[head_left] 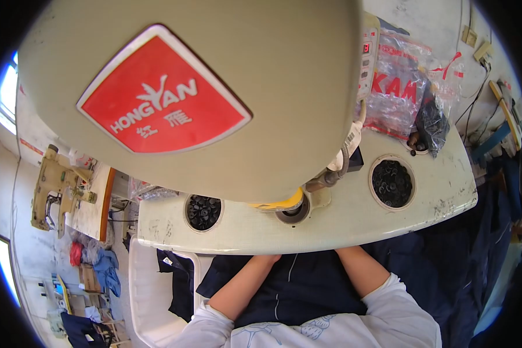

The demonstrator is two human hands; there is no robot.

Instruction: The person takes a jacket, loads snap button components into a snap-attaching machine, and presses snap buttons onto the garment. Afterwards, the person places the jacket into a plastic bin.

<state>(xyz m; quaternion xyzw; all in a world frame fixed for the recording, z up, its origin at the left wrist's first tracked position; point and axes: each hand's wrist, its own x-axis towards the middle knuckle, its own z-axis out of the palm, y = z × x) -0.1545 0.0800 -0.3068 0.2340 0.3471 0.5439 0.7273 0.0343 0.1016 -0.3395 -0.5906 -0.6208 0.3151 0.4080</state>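
Dark navy cloth [316,284] with light zip-like lines lies across my lap, below the front edge of the machine table [284,240]. My left hand [269,258] reaches under that edge by the cloth; only the wrist area shows. Likewise my right hand [347,251] goes under the edge on the other side, its fingers hidden. Whether either one holds the cloth I cannot make out. Above the table looms the beige head of a HONGYAN machine [296,116], with a yellow guard [281,203] over a round recess [296,216].
Small black round parts fill a left cup [203,212] and a right cup [392,182] set into the table. Plastic bags [391,84] lie at the back right. A white bin [148,290] stands at left, dark garments [446,255] hang at right. A sewing machine [58,188] sits farther left.
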